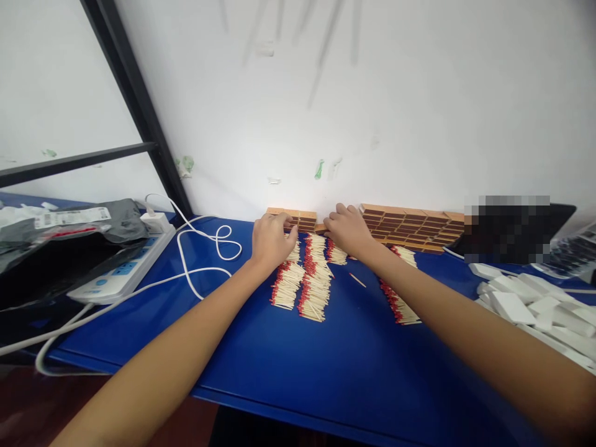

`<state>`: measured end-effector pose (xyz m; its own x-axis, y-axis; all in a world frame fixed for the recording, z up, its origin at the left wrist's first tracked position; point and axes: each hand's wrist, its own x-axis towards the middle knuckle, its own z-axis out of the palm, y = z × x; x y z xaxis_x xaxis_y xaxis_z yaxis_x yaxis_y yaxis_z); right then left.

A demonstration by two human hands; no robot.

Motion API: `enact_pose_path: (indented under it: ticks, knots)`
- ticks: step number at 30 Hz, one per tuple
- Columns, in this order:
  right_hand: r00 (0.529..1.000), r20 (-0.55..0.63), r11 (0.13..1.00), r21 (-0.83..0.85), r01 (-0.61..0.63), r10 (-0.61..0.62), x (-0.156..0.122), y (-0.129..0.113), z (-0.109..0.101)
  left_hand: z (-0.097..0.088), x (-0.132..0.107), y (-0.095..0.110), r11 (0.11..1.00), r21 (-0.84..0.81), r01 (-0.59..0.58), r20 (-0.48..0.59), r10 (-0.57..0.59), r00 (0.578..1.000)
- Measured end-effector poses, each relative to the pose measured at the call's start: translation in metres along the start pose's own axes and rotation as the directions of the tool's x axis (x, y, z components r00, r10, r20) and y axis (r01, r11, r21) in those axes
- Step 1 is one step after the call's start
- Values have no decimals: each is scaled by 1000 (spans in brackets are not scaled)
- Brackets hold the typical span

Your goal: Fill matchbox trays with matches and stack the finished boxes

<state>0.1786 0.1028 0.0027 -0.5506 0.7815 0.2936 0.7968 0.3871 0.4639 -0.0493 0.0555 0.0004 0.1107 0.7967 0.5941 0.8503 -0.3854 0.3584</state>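
Note:
Both my arms reach across a blue table (261,347) to its far edge by the wall. My left hand (271,238) rests palm down with curled fingers on a short stack of brown matchbox sleeves (300,219). My right hand (347,230) lies beside it, fingers bent, touching the left end of a longer row of stacked brown matchbox sleeves (414,227). What the fingers hold, if anything, is hidden. Rows of red-tipped matches (311,276) lie just below both hands, with another row (399,292) under my right forearm. One single match (357,280) lies apart.
A white power strip (123,270) with a plugged charger and looping white cable (205,257) sits at the left, beside grey plastic bags (69,226). White matchbox trays (535,310) are heaped at the right. A black metal frame (135,105) leans at the wall.

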Motion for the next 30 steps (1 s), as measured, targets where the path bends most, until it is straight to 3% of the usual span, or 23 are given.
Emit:
enact_pose_path:
  ticks: [10, 14, 19, 23, 27, 30]
  knots:
    - [999, 25, 999, 33, -21, 20, 2, -4, 5, -2, 7, -17, 988, 49, 145, -141, -137, 981]
    - [999, 41, 999, 41, -19, 17, 3, -8, 4, -1, 8, -19, 960, 87, 265, -68, -260, 963]
    - [999, 40, 999, 51, -11, 9, 2, -7, 3, -2, 10, -19, 904, 150, 400, 69, -413, 908]
    - [998, -9, 994, 92, -57, 58, 2, 4, 1, -2, 12, -19, 889, 176, 423, 173, -451, 876]
    - [977, -122, 964, 225, -142, 173, -2, 22, 2, -1, 12, -20, 884, 180, 431, 183, -461, 868]
    - [961, -186, 934, 333, -132, 202, -8, 33, 6, 0, 12, -21, 882, 182, 435, 187, -465, 865]
